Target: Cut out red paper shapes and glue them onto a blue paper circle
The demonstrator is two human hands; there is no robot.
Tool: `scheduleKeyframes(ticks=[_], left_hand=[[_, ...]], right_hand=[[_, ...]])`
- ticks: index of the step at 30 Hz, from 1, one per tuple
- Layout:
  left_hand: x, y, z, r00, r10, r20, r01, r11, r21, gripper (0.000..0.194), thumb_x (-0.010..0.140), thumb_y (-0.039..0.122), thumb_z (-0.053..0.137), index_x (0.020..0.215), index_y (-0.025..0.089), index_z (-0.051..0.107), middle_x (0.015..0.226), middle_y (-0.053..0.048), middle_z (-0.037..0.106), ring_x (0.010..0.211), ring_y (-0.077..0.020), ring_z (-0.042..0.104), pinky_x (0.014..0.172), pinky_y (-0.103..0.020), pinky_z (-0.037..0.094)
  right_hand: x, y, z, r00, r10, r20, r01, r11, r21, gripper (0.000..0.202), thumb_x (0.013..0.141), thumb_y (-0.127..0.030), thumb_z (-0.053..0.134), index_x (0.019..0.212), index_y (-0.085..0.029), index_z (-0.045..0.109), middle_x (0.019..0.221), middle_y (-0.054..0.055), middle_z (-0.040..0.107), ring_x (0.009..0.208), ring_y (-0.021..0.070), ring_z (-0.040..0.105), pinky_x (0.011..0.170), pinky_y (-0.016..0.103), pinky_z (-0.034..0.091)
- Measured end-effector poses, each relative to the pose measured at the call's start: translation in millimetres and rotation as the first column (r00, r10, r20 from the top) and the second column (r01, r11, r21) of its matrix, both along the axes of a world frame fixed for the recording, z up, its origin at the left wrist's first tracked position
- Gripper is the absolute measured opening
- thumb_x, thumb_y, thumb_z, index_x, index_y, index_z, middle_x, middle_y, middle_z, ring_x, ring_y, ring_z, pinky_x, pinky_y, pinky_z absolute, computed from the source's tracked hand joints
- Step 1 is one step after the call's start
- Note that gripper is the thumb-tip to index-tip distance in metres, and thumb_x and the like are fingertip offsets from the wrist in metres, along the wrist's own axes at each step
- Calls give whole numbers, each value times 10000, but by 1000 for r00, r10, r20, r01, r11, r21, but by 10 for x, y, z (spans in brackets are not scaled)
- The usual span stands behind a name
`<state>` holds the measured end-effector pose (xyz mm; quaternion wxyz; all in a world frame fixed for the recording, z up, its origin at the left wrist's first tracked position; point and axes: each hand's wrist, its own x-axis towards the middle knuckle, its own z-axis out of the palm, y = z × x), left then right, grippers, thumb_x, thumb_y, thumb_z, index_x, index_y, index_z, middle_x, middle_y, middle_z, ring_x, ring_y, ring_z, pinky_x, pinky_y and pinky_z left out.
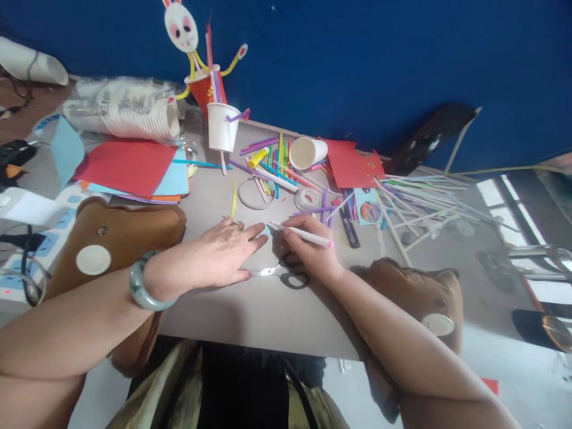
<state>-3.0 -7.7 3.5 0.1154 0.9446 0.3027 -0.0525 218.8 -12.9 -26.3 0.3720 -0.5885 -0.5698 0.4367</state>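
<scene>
On the tabletop (201,322), a rabbit (181,28) looks finished by the back edge, while midway to the front edge the right hand (317,253) clasps a pen (308,235) by a blue scrap (270,229), seemingly unfinished, the left hand (214,253) lying with fingers spread, grasping nothing.

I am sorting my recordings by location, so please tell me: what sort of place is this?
Probably a craft workspace; whether at home or in a classroom, I cannot tell. Coloured paper, scissors and a bagged stack of paper cups suggest it.
</scene>
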Motion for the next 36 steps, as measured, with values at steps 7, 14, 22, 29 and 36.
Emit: scheduleKeyframes(ticks=[7, 14, 22, 29, 36], left_hand=[[4, 7, 4, 1000, 7, 22, -7, 1000, 3, 511, 933, 461, 533, 1366, 202, 453, 1447, -136, 464, 1093, -299, 595, 961, -445, 375], [13, 17, 14, 1000, 6, 23, -5, 1000, -30, 499, 901, 441, 572, 1330, 212, 462, 1407, -115, 493, 1032, -281, 595, 942, -433, 377], [1, 16, -5, 1000, 6, 23, -5, 999, -36, 524, 895, 449, 576, 1340, 202, 452, 1440, -121, 472, 1074, -296, 583, 956, -448, 374], [-2, 13, 1, 1000, 6, 30, -5, 999, -45, 559, 884, 452, 582, 1364, 208, 434, 1457, -119, 459, 1085, -299, 575, 971, -449, 363], [-4, 9, -20, 998, 25, 49, -22, 998, -55, 602, 875, 449, 594, 1401, 226, 406, 1460, -122, 453, 1123, -302, 567, 992, -441, 350]], right_hand=[[15, -17, 19, 999, 36, 33, -38, 998, 45, 110, 757, -265, 676, 829, -199, 625, 658, 4, 680, 499, 127, 598, 471, 237, 498], [12, -18, 12, 971, 87, 223, -122, 981, 149, 47, 764, -205, 636, 736, -207, 598, 620, -6, 699, 547, 134, 635, 554, 234, 496], [1, -27, -3, 975, 97, 200, -126, 982, 138, 48, 767, -212, 629, 735, -201, 595, 598, -12, 681, 531, 129, 613, 541, 232, 477], [-9, -21, -5, 976, 107, 190, -132, 983, 125, 44, 780, -231, 619, 747, -204, 609, 599, -10, 682, 523, 127, 601, 520, 229, 467], [-5, -13, -5, 968, 125, 219, -154, 980, 124, 31, 765, -213, 617, 738, -202, 608, 596, -12, 686, 526, 130, 605, 531, 232, 470]])
